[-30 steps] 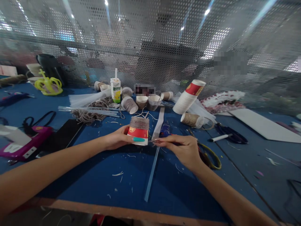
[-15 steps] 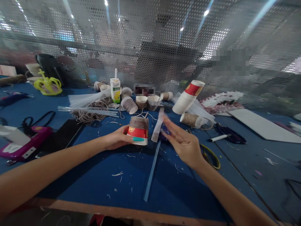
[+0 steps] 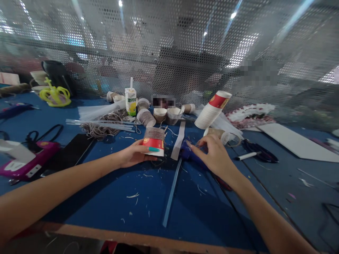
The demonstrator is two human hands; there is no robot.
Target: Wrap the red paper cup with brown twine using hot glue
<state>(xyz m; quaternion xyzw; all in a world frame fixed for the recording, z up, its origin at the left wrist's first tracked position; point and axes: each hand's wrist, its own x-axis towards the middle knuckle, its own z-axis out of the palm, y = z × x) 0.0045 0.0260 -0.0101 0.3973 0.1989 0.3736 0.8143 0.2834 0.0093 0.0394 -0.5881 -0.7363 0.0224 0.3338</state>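
My left hand (image 3: 134, 153) is closed round a red and white paper cup (image 3: 154, 145), held upside down with grey-brown cord wound about its upper part. My right hand (image 3: 212, 151) is at the blue glue gun (image 3: 188, 151), its thumb and fingers bent over the gun's body. A clear glue stick (image 3: 172, 194) reaches from the gun toward the table's front edge. Between the hands lies a pale strip (image 3: 179, 140). Behind them are several cord-wrapped cups, one of them tipped over (image 3: 146, 117).
A juice carton (image 3: 130, 101) with a straw and a pile of cord (image 3: 102, 125) sit back left. A leaning stack of paper cups (image 3: 212, 110) is back right, a white board (image 3: 299, 141) far right. A purple power strip (image 3: 39, 158) and a black phone-like slab (image 3: 71, 151) lie left.
My right hand has moved right and down onto the glue gun, away from the pale strip. The cup in my left hand has shifted slightly left and up, and tilted a little.
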